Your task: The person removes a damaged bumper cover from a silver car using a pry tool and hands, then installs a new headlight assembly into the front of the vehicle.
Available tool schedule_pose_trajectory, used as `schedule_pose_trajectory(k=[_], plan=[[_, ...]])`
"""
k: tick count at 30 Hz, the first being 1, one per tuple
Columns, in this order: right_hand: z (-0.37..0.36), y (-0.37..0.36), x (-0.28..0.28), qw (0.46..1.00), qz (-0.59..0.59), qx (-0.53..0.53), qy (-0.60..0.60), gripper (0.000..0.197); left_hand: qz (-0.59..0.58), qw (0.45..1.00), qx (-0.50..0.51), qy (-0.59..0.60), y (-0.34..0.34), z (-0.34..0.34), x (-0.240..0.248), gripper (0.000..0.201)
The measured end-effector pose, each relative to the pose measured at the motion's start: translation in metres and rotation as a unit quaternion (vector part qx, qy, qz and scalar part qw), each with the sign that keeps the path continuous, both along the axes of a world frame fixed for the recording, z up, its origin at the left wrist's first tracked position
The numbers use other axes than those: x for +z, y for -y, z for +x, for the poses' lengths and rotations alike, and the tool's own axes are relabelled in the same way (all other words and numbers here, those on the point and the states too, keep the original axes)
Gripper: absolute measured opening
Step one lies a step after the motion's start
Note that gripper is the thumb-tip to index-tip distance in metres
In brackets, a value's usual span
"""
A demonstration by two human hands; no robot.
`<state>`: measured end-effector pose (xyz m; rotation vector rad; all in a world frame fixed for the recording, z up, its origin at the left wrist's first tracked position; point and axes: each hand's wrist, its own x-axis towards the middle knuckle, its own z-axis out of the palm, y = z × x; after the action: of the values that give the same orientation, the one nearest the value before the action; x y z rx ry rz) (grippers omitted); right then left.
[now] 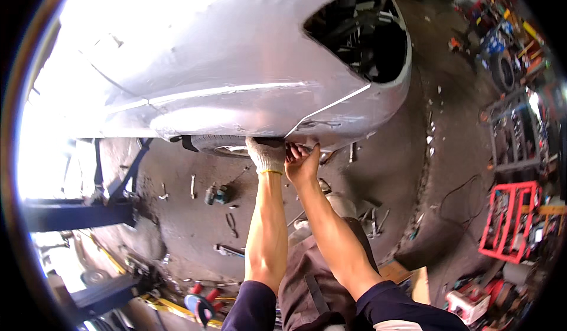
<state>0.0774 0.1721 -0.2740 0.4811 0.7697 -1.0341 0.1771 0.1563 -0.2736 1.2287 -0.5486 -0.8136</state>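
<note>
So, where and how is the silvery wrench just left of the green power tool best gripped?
Probably mid-shank on the wrench, pinched crosswise from above: it lies flat on the floor, its slim, straight shank pointing toward the car.

left hand (266, 156) with fingertips hidden, wheel (204, 144) partly covered by car (230, 53), car top cut off
</note>
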Motion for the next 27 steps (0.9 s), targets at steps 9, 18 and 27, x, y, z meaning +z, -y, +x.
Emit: schedule_pose_trajectory(k=[9,18,27], plan=[[0.033,-0.003,0.001,0.991,-0.074,-0.086,0.077,0.070,-0.053,0.987,-0.089,-0.126,-0.011,0.011,0.036,0.028],[0.041,0.005,0.007,0.934,-0.240,-0.182,0.190,0.077,0.067,0.902,-0.149,0.400,0.003,0.012,0.053,0.033],[0.048,-0.002,-0.015,0.900,-0.253,-0.193,0.299,0.079,0.107,0.838,-0.076,0.530,-0.015,0.002,0.063,0.030]])
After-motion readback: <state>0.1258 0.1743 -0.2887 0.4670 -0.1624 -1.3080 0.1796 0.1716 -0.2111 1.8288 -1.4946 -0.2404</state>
